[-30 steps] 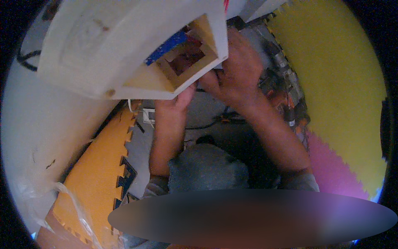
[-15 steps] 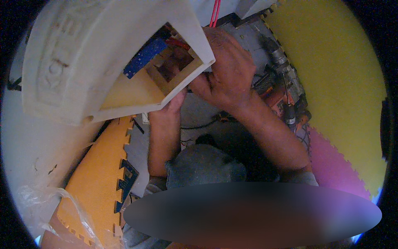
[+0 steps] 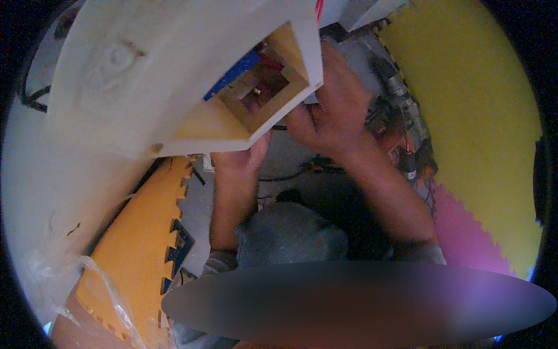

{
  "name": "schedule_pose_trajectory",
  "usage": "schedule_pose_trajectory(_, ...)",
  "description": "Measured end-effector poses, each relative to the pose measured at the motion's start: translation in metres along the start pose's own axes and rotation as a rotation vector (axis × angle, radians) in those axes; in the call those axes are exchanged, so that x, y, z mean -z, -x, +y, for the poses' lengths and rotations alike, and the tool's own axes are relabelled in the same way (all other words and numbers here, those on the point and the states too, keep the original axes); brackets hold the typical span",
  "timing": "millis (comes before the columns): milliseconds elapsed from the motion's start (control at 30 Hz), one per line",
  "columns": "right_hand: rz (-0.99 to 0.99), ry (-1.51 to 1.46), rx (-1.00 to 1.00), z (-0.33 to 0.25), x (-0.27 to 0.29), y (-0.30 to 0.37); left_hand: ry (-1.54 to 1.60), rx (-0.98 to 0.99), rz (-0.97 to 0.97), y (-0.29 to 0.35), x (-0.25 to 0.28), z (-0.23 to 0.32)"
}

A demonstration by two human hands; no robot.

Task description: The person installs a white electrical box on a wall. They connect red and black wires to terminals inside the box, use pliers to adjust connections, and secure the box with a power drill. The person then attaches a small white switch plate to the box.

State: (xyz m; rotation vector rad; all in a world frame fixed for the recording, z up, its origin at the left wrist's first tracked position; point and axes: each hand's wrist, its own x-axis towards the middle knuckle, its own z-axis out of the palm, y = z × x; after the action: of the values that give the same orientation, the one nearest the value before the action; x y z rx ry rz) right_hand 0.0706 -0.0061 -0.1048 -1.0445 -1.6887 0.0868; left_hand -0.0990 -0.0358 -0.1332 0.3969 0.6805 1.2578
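A large off-white moulded housing (image 3: pixel 133 87) fills the upper left. Its lower right corner has a squarish opening showing yellowish inner walls. Inside it are a blue piece (image 3: pixel 235 72) and something red (image 3: pixel 270 61), both only partly visible. Beneath the housing's lower edge is my left hand (image 3: pixel 244 157); its fingers are mostly hidden, though skin shows dimly through the opening. At the housing's right corner, my right hand (image 3: pixel 340 116) is closed, with curled fingers partly behind the edge. What it holds, if anything, stays hidden.
Orange foam mat (image 3: pixel 133 244) lies at left, near clear plastic film (image 3: pixel 104 285). To the right are power tools (image 3: pixel 404 122), a yellow mat (image 3: pixel 476 116) and a pink mat (image 3: pixel 465 232). A black cable (image 3: pixel 285 176) crosses the grey floor. Grey cloth (image 3: pixel 290 232) shows between my forearms.
The housing and both my hands appear shifted to the right in view. The raised markings on the housing's side have partly left the picture. My right hand stays at the housing's corner.
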Motion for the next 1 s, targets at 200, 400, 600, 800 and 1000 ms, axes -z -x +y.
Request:
schedule_pose_trajectory(200, -0.047, 0.004, 0.019, 0.002, 0.009, 0.0, 0.327, -0.15, -0.146, 0.002, -0.003, 0.003)
schedule_pose_trajectory(400, -0.127, 0.028, 0.019, 0.003, 0.017, -0.005, -0.103, -0.328, -0.075, 0.008, -0.02, -0.001)
schedule_pose_trajectory(600, -0.162, -0.032, 0.001, 0.001, 0.021, -0.005, -0.321, -0.351, 0.022, 0.015, -0.037, 0.001)
schedule_pose_trajectory(800, -0.203, -0.11, -0.101, 0.0, 0.029, -0.004, -0.309, -0.31, 0.111, 0.02, -0.054, 0.005)
schedule_pose_trajectory(1000, -0.224, -0.165, -0.162, -0.004, 0.039, -0.011, -0.197, -0.218, 0.191, 0.038, -0.058, 0.013)
